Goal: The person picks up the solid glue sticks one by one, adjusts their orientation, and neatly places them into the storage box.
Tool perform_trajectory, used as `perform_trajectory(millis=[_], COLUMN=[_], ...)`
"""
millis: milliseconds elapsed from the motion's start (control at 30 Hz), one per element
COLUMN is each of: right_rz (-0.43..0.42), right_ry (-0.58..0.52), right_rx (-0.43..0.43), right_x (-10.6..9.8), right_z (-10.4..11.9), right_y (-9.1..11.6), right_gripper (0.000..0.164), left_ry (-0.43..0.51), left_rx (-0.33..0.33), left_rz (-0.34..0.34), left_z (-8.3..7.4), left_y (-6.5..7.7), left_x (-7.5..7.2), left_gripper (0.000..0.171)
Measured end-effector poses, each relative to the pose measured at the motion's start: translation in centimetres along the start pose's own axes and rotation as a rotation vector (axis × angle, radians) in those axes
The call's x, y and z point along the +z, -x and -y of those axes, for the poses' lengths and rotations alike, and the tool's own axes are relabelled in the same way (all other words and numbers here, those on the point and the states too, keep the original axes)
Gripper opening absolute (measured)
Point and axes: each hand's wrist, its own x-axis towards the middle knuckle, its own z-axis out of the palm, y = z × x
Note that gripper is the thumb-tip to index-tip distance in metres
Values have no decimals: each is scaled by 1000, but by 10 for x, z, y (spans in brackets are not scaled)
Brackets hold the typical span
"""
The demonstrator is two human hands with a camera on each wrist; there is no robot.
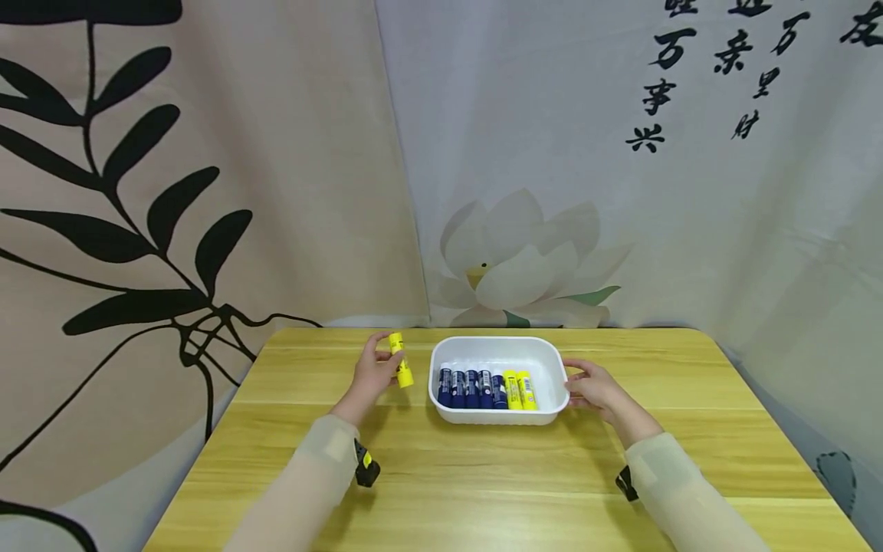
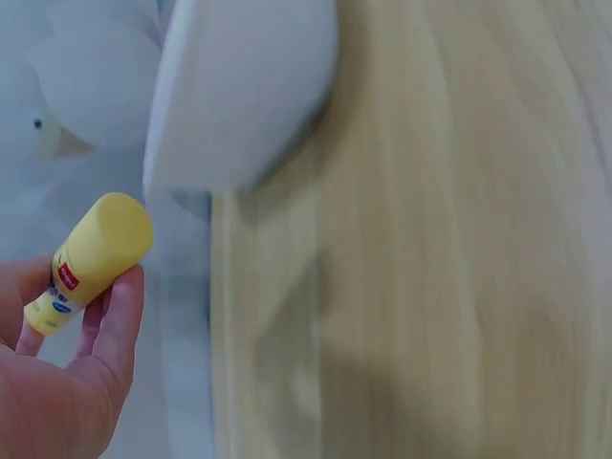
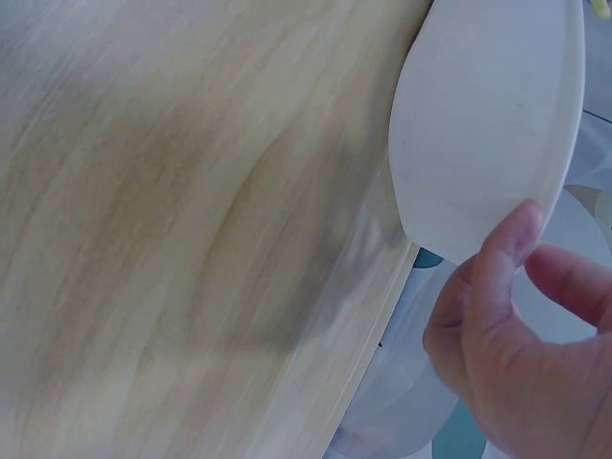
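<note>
My left hand holds a yellow glue stick between thumb and fingers, raised above the table left of a white plastic tray. In the left wrist view the glue stick tilts, its smooth yellow end pointing up and a small red label on its side. At the tray's right end, my right hand pinches the rim, as the right wrist view shows with a fingertip against the outer wall. Inside the tray, several dark blue glue sticks lie in a row beside two yellow glue sticks.
The tray stands near the back edge of a wooden table. Behind it hangs a cloth curtain printed with dark leaves, a pale lotus and black characters. Each forearm wears a black wrist device.
</note>
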Motion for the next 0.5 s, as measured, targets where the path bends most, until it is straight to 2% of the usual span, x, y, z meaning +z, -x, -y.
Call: perform_trajectory(millis=[133, 333, 500], right_rz=[0, -5, -8], right_ry=[2, -3, -9], right_rx=[-4, -3, 2], right_x=[1, 1, 1], right_z=[1, 0, -1], right_y=[0, 1, 1], right_gripper=[55, 54, 55], left_ry=[51, 58, 43], left_rx=[-6, 33, 39], left_rz=[-10, -2, 21], left_z=[-11, -22, -27], left_y=[1, 5, 12], left_x=[20, 50, 76], left_gripper=[50, 49, 47])
